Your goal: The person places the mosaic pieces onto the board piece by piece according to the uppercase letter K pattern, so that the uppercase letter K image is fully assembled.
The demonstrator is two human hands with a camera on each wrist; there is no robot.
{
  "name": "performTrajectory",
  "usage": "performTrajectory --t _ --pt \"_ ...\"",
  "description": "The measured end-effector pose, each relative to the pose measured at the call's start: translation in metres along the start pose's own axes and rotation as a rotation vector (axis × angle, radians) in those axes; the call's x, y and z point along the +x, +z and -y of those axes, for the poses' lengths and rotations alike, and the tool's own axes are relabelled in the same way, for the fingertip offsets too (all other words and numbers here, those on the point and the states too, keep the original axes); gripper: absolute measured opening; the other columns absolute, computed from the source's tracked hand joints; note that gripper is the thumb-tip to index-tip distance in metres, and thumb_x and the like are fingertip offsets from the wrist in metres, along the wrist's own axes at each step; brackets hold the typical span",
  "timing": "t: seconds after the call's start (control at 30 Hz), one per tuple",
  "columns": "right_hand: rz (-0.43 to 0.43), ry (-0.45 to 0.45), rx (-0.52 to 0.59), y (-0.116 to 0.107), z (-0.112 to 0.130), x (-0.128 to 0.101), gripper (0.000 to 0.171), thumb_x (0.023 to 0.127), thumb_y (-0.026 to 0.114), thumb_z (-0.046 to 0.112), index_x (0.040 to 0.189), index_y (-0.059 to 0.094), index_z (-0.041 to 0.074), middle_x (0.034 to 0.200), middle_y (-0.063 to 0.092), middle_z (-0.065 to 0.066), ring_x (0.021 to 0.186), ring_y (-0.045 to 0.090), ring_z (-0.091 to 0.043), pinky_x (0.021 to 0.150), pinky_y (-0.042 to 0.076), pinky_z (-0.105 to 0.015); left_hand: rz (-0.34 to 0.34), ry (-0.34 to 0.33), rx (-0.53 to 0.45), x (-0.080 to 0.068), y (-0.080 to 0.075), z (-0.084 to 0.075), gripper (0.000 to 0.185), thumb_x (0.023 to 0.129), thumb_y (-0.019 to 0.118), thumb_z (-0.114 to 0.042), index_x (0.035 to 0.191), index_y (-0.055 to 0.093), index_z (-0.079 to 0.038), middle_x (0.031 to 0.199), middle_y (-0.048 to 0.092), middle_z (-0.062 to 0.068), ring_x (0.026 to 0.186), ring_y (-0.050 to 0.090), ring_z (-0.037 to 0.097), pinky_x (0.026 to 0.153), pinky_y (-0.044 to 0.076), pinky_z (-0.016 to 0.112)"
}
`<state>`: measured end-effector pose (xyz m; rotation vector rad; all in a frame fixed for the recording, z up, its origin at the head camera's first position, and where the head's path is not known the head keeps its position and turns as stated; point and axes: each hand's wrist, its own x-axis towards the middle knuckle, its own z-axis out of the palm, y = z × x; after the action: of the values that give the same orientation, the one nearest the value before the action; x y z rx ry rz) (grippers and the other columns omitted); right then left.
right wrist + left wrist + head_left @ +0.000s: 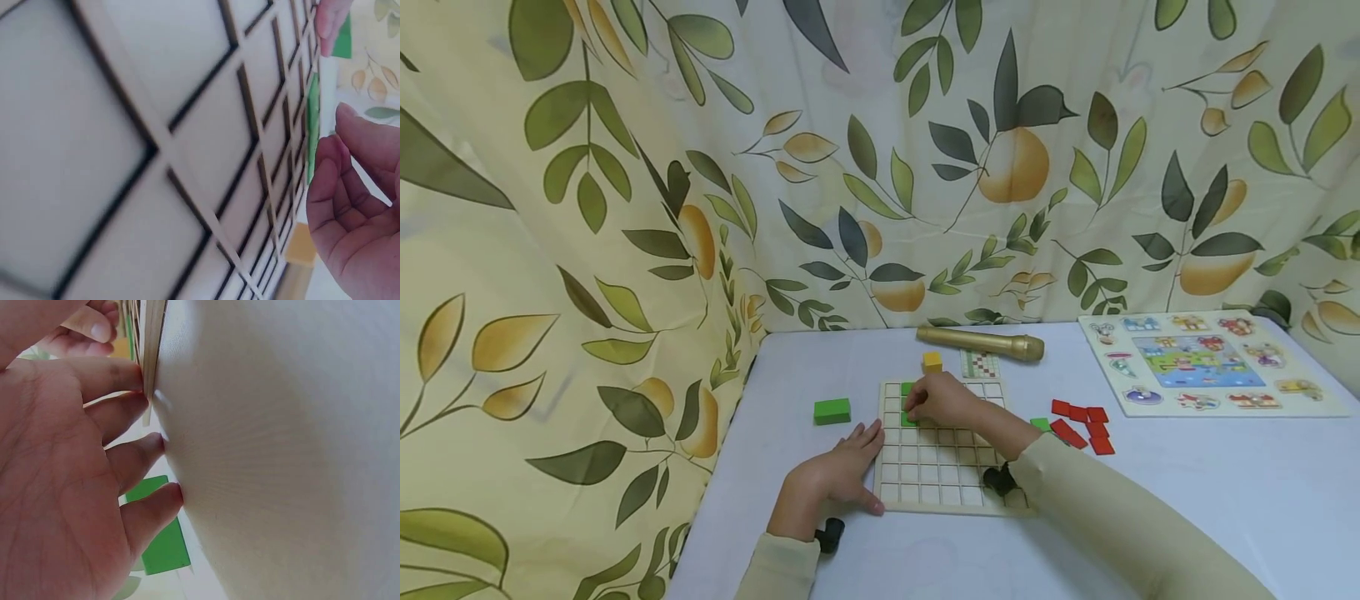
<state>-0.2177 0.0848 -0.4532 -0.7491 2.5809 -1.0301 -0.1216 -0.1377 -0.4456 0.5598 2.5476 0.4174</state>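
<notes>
My right hand presses a green block into the far-left cells of the grid board, fingers curled over it; seating it flush looks like the step in hand. My left hand lies flat on the desk, fingers straight, steadying the board's left edge. The board holds only green pieces; a spare green block sits left of it, and red tiles to the right.

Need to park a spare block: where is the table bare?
Bare: the near-right table below the red pieces, and the strip between green block and gold cylinder. Crowded: around the grid board, under both hands.
</notes>
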Motion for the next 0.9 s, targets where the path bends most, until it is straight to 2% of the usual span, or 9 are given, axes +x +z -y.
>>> performTrajectory --t 0.3,0.9 --pt "-0.015 -0.007 -0.029 -0.028 -0.003 -0.016 0.006 0.09 0.076 0.011 0.095 0.077 0.007 0.086 0.07 0.004 0.081 0.062 -0.013 0.073 0.053 -0.034 0.006 -0.01 -0.017 0.0 0.0 -0.004 0.113 0.072 0.091 -0.037 0.159 0.027 -0.007 0.169 0.013 0.003 0.154 0.008 0.027 0.121 0.021 0.048" --pt "-0.061 0.057 -0.081 -0.069 -0.043 -0.059 0.006 0.09 0.076 0.011 0.095 0.075 0.007 0.087 0.069 0.005 0.081 0.061 -0.015 0.071 0.051 -0.033 -0.002 -0.015 -0.033 0.002 0.002 -0.002 0.113 0.071 0.092 -0.035 0.159 0.027 -0.007 0.169 0.011 0.002 0.154 0.007 0.026 0.121 0.02 0.049"
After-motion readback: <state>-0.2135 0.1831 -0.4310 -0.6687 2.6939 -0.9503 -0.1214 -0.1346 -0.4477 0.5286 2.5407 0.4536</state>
